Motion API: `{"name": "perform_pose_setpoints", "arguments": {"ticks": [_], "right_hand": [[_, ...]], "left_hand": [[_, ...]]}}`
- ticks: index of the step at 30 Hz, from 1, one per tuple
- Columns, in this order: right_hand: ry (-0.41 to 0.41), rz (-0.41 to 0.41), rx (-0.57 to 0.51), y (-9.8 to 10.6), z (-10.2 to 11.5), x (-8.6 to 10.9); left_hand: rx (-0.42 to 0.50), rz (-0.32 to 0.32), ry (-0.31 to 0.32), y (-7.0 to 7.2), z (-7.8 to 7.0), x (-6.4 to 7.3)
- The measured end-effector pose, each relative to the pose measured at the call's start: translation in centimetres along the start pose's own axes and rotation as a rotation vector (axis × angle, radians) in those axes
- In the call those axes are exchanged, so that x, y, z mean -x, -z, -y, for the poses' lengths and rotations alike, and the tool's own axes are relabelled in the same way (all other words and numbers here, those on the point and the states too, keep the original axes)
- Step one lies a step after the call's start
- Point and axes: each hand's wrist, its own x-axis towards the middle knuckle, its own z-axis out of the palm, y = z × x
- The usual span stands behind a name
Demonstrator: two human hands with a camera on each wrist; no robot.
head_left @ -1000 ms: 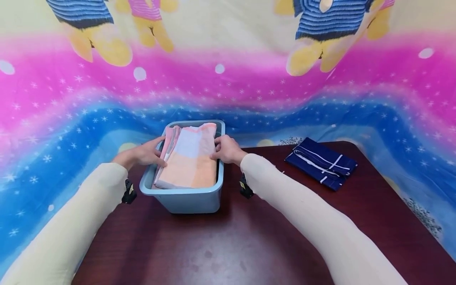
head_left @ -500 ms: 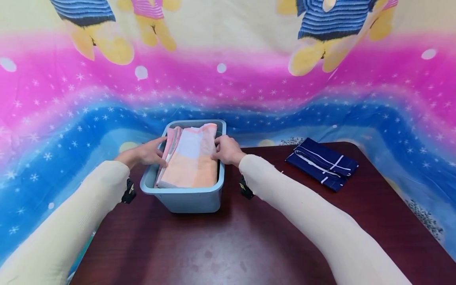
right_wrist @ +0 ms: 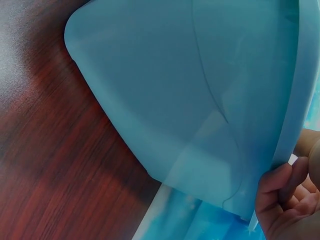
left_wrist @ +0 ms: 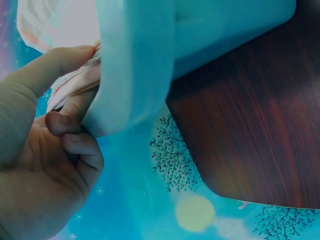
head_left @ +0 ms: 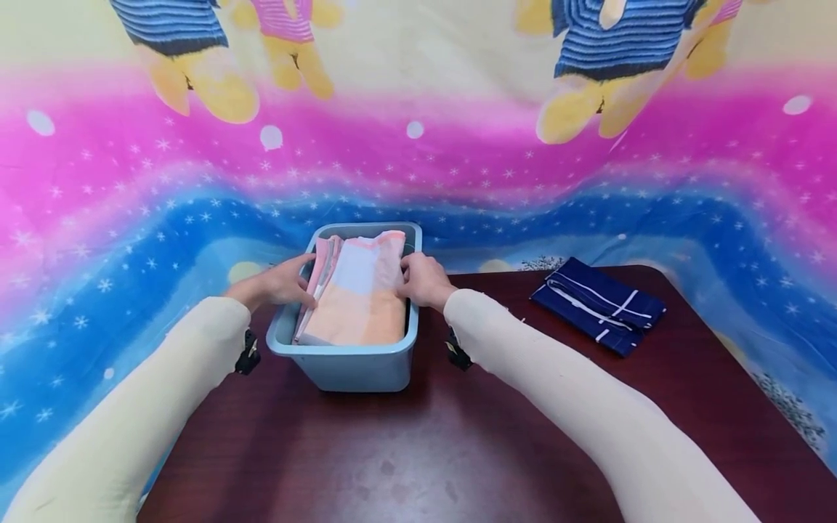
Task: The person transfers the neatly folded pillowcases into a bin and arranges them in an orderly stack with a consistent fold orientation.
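Note:
In the head view, a folded cloth (head_left: 356, 312) with peach, white and pink checks fills a light blue plastic bin (head_left: 353, 369). Its layered folds show along the left side. My left hand (head_left: 288, 282) pinches that side, thumb on top. The left wrist view shows the left hand's thumb (left_wrist: 60, 65) over the cloth (left_wrist: 80, 82) and a finger beneath it, right at the bin's rim. Across the bin, my right hand (head_left: 426, 282) grips the cloth's right edge just inside the rim. In the right wrist view its curled fingers (right_wrist: 275, 192) overlap the rim; the cloth is hidden there.
A folded navy cloth (head_left: 598, 303) with white stripes lies on the dark reddish wooden table (head_left: 418, 465), to the right of the bin. A printed curtain (head_left: 458, 167) hangs behind and around the table's edges.
Everything sits slightly further right in the head view, as the camera has turned a little. Both hands keep their places on the cloth in the bin.

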Motion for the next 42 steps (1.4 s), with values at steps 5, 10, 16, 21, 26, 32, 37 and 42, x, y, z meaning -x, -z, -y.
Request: {"name": "perform_pose_setpoints", "arguments": {"ticks": [5,10,16,21,26,32,37,42], "right_hand": [[0.004,0.006,0.010,-0.11,0.01,-0.20],[0.007,0.010,0.014,-0.35,0.23,-0.19],[0.003,0.014,0.007,-0.46,0.34,0.11],[-0.010,0.003,0.010,-0.29,0.33,0.39],[-0.016,-0.001,0.008,-0.26,0.30,0.43],[-0.027,0.000,0.012,-0.35,0.33,0.29],[-0.026,-0.003,0.016,-0.26,0.33,0.27],[-0.025,-0.002,0.026,-0.14,0.28,0.08]], "left_hand": [[-0.001,-0.001,0.010,-0.04,-0.06,-0.08],[-0.005,0.004,0.008,-0.10,0.25,0.04],[-0.002,-0.003,0.012,-0.42,0.44,0.19],[0.010,-0.008,0.015,-0.56,0.09,0.21],[0.001,0.000,0.003,-0.53,-0.22,0.31],[-0.011,-0.007,0.006,-0.53,-0.13,0.20],[-0.005,-0.004,0.000,-0.47,-0.16,0.11],[-0.002,0.038,-0.064,-0.33,-0.23,0.06]]}}
